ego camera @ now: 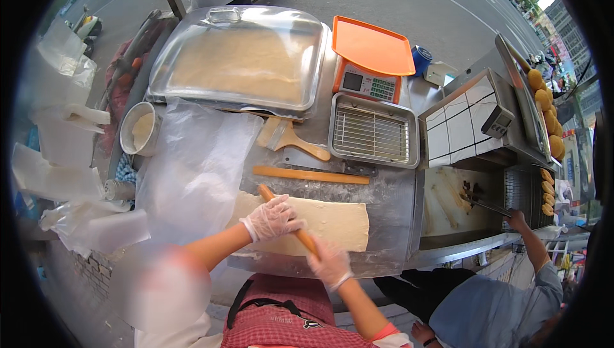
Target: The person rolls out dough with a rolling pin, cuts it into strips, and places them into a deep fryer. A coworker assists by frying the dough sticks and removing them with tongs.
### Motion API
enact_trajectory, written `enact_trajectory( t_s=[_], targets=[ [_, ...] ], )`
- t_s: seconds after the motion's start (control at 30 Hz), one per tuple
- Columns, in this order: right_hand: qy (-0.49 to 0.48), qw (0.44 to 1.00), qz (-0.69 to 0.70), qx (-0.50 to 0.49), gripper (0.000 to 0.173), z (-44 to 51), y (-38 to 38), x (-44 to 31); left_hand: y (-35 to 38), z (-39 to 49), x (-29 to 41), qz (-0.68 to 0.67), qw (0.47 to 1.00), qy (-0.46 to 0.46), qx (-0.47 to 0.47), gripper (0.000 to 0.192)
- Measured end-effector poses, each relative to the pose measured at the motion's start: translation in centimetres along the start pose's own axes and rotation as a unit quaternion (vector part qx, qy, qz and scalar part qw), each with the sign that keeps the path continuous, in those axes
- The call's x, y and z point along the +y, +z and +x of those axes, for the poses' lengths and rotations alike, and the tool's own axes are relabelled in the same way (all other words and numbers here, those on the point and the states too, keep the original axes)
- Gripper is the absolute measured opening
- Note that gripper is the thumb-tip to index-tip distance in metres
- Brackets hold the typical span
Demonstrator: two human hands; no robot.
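Both my hands wear clear plastic gloves and grip a wooden rolling pin [303,238] that lies slantwise over a flat sheet of dough [338,218]. My left hand [272,218] is closed on the pin near its far end, over the dough. At the near end, by the dough's front edge, my right hand [330,261] is closed on the pin, slightly blurred. Beyond the dough lies a flat wooden stick [312,175] on the floured metal worktop [391,204]. Clear plastic sheeting [192,170] touches the dough's left side.
Behind stand a wooden brush [292,141], a cleaver [307,160], a wire rack in a metal tray [374,130], an orange scale [369,82] and a clear-lidded tray [235,60]. At right, a co-worker's hand [517,221] holds tongs over a fryer [446,204]. A metal bowl [140,128] is left.
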State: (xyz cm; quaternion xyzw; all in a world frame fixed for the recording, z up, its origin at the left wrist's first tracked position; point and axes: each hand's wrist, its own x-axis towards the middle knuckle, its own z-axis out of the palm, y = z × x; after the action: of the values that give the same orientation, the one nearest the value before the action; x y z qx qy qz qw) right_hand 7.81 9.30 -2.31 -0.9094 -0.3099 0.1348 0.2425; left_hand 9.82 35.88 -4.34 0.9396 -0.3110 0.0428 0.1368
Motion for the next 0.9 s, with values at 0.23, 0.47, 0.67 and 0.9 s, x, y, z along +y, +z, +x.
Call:
enact_trajectory(
  t_s=[0.23, 0.47, 0.67, 0.9],
  targets=[
    [-0.053, 0.954, -0.227, 0.191, 0.038, 13.8, -5.2, 13.8, 3.3, 6.2, -2.2, 0.014, 0.975, -0.213, 0.065, 0.035],
    [-0.111, 0.958, -0.252, 0.083, 0.043, 16.2, -4.2, 15.0, 3.3, 3.6, -3.2, -0.01, 0.963, -0.256, 0.087, 0.044],
    [-0.061, 0.973, -0.221, 0.031, 0.052, 11.1, -12.4, 13.4, 3.2, 5.0, -4.0, -0.008, 0.962, -0.248, 0.113, 0.042],
    [-0.106, 0.972, -0.21, 0.001, 0.012, 7.5, -16.3, 15.9, 2.3, 7.0, 2.2, -0.076, 0.921, -0.326, 0.198, 0.041]
  ],
)
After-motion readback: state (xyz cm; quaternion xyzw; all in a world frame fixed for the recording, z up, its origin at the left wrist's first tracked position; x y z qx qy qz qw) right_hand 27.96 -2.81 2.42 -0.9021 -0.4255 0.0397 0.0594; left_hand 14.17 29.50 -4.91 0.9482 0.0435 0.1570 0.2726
